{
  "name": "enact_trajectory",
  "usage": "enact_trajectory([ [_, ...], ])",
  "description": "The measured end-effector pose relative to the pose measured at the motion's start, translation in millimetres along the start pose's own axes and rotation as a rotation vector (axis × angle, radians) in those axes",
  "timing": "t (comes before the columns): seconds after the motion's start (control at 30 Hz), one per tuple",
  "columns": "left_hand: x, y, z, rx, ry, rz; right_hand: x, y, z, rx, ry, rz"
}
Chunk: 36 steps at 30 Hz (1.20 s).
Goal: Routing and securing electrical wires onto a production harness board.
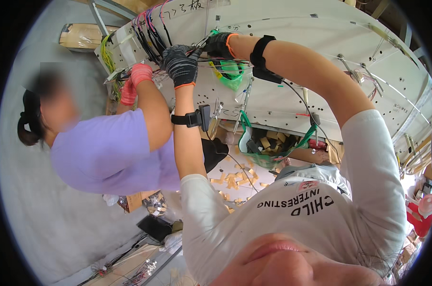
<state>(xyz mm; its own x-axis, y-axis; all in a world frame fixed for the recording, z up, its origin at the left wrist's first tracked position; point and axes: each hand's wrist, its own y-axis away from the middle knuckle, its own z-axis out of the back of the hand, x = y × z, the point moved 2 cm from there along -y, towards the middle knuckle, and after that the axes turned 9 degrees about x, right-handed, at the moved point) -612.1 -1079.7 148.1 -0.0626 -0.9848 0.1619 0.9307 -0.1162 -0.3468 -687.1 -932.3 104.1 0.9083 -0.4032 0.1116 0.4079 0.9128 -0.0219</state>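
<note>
My left hand (181, 64), in a dark grey striped glove with an orange cuff, is closed around a bundle of wires (155, 53) at the white board (292, 33). Just to its right, my right hand (219, 45) wears a matching glove and has its fingers curled; what they hold is too small to make out. Thin silvery pieces (196, 46) show between the two hands. Several dark, red and blue wires run up the board from my left hand. Below my right hand hangs a green bag (232, 76).
At my left, a co-worker in a purple shirt (106, 148) works at the board with pink-gloved hands (140, 74), close to my left arm. Metal rods (244, 100) stand out from the board. A green-edged net pouch (261, 148) hangs below it. Yellow wires (106, 57) hang at the left end.
</note>
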Motion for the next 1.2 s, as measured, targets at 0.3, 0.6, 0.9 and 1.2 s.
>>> enact_trajectory([
  [0.3,-33.3,10.0,1.3,-0.407,-0.116,-0.168,-10.6,6.1,-11.8,-0.032,-0.113,0.088],
  [0.6,-0.5,-12.7,-4.9,0.096,0.715,0.058,-11.8,5.3,-9.8,-0.055,-0.152,0.129],
  [0.9,2.6,-31.2,10.2,0.358,0.553,-0.054,-4.0,4.5,-6.0,-0.067,-0.217,0.175],
  [1.2,-26.8,-6.0,-0.5,-0.166,0.299,-0.064,-10.6,8.0,3.1,-0.07,-0.083,0.15],
])
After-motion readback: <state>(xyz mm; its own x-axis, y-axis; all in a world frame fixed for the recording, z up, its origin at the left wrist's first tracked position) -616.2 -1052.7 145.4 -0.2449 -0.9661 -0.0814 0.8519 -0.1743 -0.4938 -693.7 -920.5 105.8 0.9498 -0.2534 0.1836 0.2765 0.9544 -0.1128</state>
